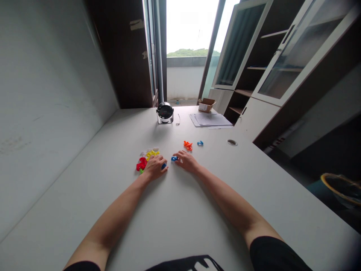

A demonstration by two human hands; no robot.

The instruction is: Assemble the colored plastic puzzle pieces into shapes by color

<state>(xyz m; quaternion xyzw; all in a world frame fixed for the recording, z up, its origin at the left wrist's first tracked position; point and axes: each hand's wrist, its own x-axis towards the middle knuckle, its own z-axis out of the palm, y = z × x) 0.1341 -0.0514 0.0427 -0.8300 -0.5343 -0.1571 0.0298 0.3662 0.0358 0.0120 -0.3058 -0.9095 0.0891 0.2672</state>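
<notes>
Small plastic pieces of several colours lie on the white table. My left hand [153, 168] is curled over the edge of the mixed pile, fingers closed around a blue plastic piece [164, 165] that shows only in part. Against that hand lie red pieces [141, 164], yellow pieces [152, 154], whitish pieces [143, 153] and a bit of a green piece [141, 171]. My right hand [186, 161] pinches another blue plastic piece [174, 159] at its fingertips, low over the table. Beyond it sit a small heap of orange pieces [187, 145] and a single blue piece [200, 143].
Toward the far edge of the table [180, 218] stand a round black device on a bracket [165, 113], a thin wire-like item [178, 119], papers [211, 119] and an open cardboard box [207, 105]. A cable hole [232, 142] is at the right. A wall borders the left side.
</notes>
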